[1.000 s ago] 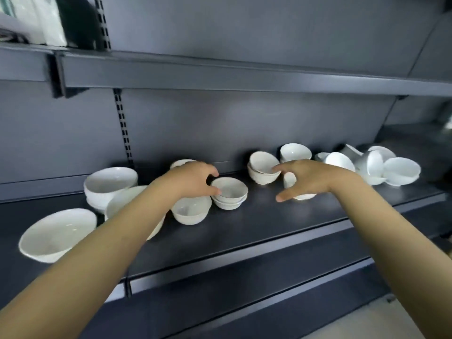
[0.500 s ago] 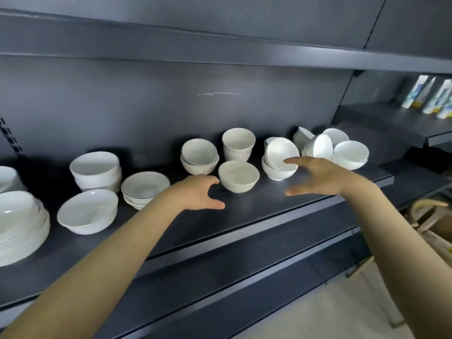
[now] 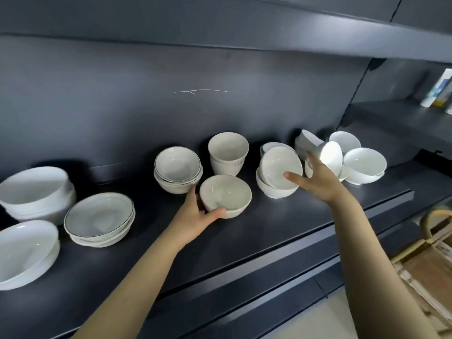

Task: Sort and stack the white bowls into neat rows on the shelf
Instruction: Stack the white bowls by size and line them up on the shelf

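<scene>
We see bowl stacks (image 3: 178, 170) crowding the shelf (image 3: 269, 231). Our left hand (image 3: 195, 217) grips the front bowl (image 3: 225, 195); our right hand (image 3: 320, 183), fingers spread, touches a tilted bowl (image 3: 278, 165).

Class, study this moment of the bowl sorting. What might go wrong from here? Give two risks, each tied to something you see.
1. The tilted bowl leans loosely in a lower bowl; the open right hand beside it may knock it off the shelf.
2. The left hand has its grip on one side only of the front bowl, which might slip when lifted.
</scene>
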`<state>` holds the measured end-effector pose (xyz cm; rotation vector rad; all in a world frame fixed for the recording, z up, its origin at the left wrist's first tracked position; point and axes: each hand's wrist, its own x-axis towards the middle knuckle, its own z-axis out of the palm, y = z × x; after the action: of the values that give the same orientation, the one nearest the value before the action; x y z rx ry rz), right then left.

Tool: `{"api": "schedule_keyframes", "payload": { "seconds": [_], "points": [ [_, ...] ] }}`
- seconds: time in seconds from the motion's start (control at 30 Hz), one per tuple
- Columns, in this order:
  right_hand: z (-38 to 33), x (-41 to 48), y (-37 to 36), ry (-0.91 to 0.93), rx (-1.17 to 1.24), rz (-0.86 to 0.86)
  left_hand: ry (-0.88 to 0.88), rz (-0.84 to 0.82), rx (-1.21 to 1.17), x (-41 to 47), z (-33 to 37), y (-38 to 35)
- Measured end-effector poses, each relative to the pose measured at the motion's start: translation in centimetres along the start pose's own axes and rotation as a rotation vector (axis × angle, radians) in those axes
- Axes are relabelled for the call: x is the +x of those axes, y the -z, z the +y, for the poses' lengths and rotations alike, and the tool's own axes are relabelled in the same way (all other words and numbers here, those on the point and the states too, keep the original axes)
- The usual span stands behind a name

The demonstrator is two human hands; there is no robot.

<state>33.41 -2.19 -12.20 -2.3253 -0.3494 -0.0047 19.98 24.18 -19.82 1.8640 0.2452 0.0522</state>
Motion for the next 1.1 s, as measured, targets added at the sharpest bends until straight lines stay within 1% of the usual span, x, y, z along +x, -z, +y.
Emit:
{"api": "schedule_keyframes", "payload": {
  "seconds": [0.03, 0.1, 0.2, 0.3, 0.37, 0.5, 0.57, 0.63, 0.77, 0.9, 1.0, 1.1],
  "points": [
    [0.7, 0.3, -0.5, 0.002, 0.055, 0.029, 0.038, 0.03, -0.057, 0.1, -0.3, -0.3],
    [2.0, 1.1, -1.3, -0.016, 0.137, 0.058, 0.087, 0.059, -0.062, 0.3, -0.8, -0.8],
    [4.2, 2.9, -2.3, -0.033, 0.271, 0.071, 0.07, 0.077, -0.056, 0.6, -1.1, -1.7],
    [5.0, 4.2, -3.0, 0.035, 0.374, 0.063, 0.029, 0.098, -0.078, 0.9, -1.0, -2.8],
    [5.2, 4.7, -3.1, 0.05, 0.468, 0.039, 0.03, 0.131, -0.073, 1.2, -1.0, -3.5],
    [6.0, 5.5, -3.8, -0.019, 0.685, 0.031, 0.027, 0.257, 0.012, 1.3, -1.3, -4.8],
    [6.6, 5.5, -4.5, -0.06, 0.765, 0.024, 0.015, 0.327, 0.08, 1.2, -1.3, -5.4],
    [7.5, 5.3, -5.2, -0.066, 0.821, 0.022, 0.012, 0.361, 0.121, 1.1, -1.3, -5.7],
    [8.4, 5.8, -5.4, -0.027, 0.898, 0.029, 0.014, 0.401, 0.155, 1.1, -0.6, -6.1],
    [9.2, 5.9, -5.5, 0.003, 0.916, 0.046, 0.022, 0.434, 0.17, 1.0, -0.2, -6.4],
    [9.4, 6.0, -5.2, 0.004, 0.908, 0.051, 0.037, 0.458, 0.18, 1.1, -0.5, -6.5],
    [9.2, 6.3, -4.4, 0.026, 0.839, 0.06, 0.044, 0.476, 0.196, 1.1, -0.9, -6.5]
  ]
}}
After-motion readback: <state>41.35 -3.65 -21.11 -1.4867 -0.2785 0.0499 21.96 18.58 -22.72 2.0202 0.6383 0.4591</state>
